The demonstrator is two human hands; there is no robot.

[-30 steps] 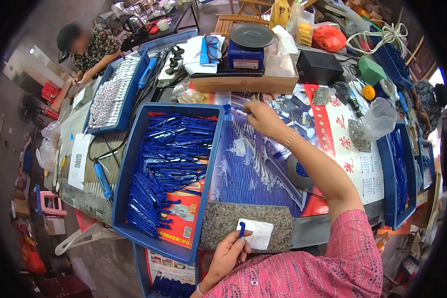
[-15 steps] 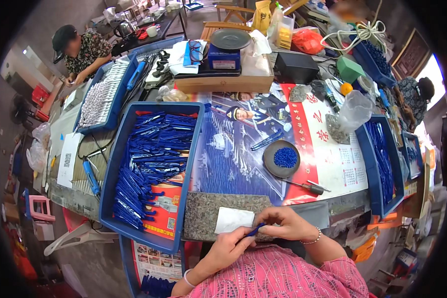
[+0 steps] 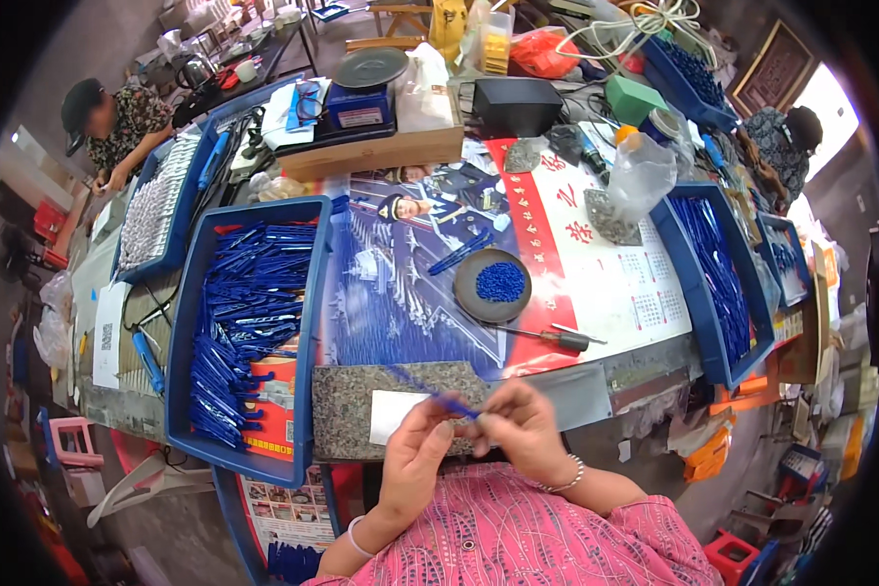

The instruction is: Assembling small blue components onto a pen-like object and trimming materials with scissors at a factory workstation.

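My left hand [image 3: 418,451] and my right hand [image 3: 520,426] meet close to my chest, both pinching a thin blue pen part [image 3: 430,393] that slants up to the left. Under them lies a white card [image 3: 393,413] on a speckled grey stone slab [image 3: 347,405]. A round dark dish of small blue pieces [image 3: 500,283] sits just beyond, on a printed poster [image 3: 400,293]. A large blue tray full of blue pen parts [image 3: 249,322] stands to my left.
A screwdriver [image 3: 555,337] lies right of the dish. Another blue tray of pen parts [image 3: 713,283] is at the right. A scale [image 3: 361,93] on a cardboard box sits at the back. One person [image 3: 117,122] works at the far left, another [image 3: 786,142] at the far right.
My right hand came back from reaching over the poster to join my left hand at the table's near edge. Both hands now hold the blue pen part above the card.
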